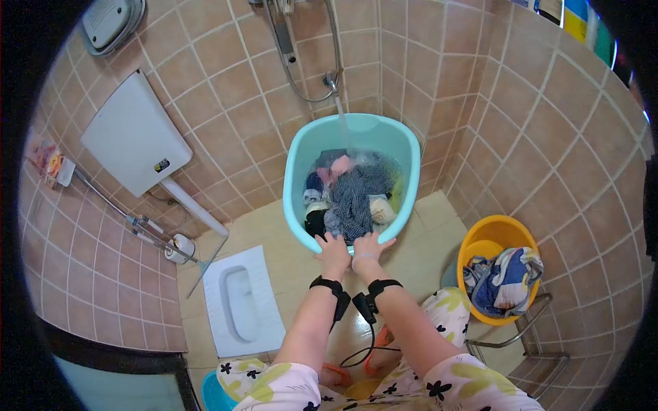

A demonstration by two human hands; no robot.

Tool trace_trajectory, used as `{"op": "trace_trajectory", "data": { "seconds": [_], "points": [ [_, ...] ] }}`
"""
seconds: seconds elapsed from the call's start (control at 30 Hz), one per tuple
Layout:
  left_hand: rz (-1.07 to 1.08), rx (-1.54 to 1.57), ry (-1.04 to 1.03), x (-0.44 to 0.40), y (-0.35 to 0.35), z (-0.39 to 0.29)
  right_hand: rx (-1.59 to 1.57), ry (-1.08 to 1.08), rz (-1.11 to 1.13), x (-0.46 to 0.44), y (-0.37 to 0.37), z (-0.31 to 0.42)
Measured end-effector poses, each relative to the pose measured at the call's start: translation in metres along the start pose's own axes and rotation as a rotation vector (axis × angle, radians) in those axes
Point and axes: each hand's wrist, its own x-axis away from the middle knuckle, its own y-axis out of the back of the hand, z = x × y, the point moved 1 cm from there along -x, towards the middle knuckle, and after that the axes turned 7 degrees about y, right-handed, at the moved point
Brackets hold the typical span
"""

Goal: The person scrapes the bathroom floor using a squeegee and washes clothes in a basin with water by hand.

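Side by side, our left hand [333, 251] and right hand [369, 248] reach over the near edge of a rounded plastic basin [289, 171]; whether they clasp anything, we cannot tell. Inside lie a crumpled checked garment [352, 200] and smaller pink cloth [340, 165].

Two hands on a light blue tub [290, 185] of wet clothes [356, 198].
The left hand [333, 252] and right hand [368, 248] lie side by side at its near rim; water [343, 123] runs in opposite. A squat toilet [240, 301] lies left, a yellow bucket [482, 248] holding more clothes right.
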Motion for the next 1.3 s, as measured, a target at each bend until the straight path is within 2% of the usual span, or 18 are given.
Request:
{"op": "trace_trajectory", "data": {
  "seconds": [0.03, 0.23, 0.33, 0.43, 0.5, 0.53, 0.57, 0.63, 0.67, 0.8, 0.87, 0.97, 1.03, 1.13, 1.3],
  "points": [
    [0.01, -0.004, 0.003, 0.001, -0.002, 0.001, -0.007, -0.073, -0.037, 0.002, 0.0, 0.004],
    [-0.059, 0.049, 0.004, 0.0, -0.003, -0.001, 0.043, -0.078, 0.091, 0.001, 0.01, 0.007],
    [-0.038, 0.019, 0.01, 0.002, -0.001, 0.0, 0.049, -0.082, 0.106, 0.0, 0.011, 0.008],
    [-0.121, 0.065, -0.038, 0.004, -0.008, 0.003, 0.078, -0.048, 0.076, 0.005, 0.012, 0.008],
    [-0.145, 0.144, -0.088, 0.002, -0.004, 0.005, 0.156, 0.079, 0.026, -0.002, 0.009, 0.001],
    [-0.193, 0.157, -0.095, 0.003, -0.005, 0.006, 0.25, 0.223, -0.082, 0.001, 0.012, -0.004],
    [-0.163, 0.151, -0.086, 0.007, -0.009, 0.01, 0.247, 0.226, -0.05, -0.001, 0.007, -0.011],
    [-0.238, 0.201, -0.18, 0.003, -0.01, 0.011, 0.181, 0.593, 0.011, -0.014, 0.005, -0.025],
    [-0.217, 0.246, -0.168, 0.005, -0.003, 0.009, 0.055, 0.646, -0.066, -0.013, 0.007, -0.036],
    [-0.198, 0.204, -0.149, 0.004, 0.003, 0.011, 0.124, 0.659, -0.047, -0.018, 0.01, -0.028],
    [-0.37, 0.31, -0.269, -0.003, -0.013, 0.013, 0.096, 0.636, -0.059, -0.021, 0.004, -0.027],
    [-0.374, 0.31, -0.299, -0.004, -0.014, 0.016, 0.074, 0.553, -0.031, -0.021, 0.0, -0.024],
    [-0.301, 0.255, -0.3, 0.002, -0.005, 0.015, 0.071, 0.534, 0.004, -0.017, 0.005, -0.023],
    [-0.001, 0.092, -0.163, 0.002, 0.011, 0.014, 0.045, 0.496, 0.057, -0.013, 0.015, -0.022],
    [0.119, 0.042, -0.186, -0.014, 0.0, 0.019, 0.091, 0.419, 0.096, -0.021, 0.009, -0.021]
  ]
}}
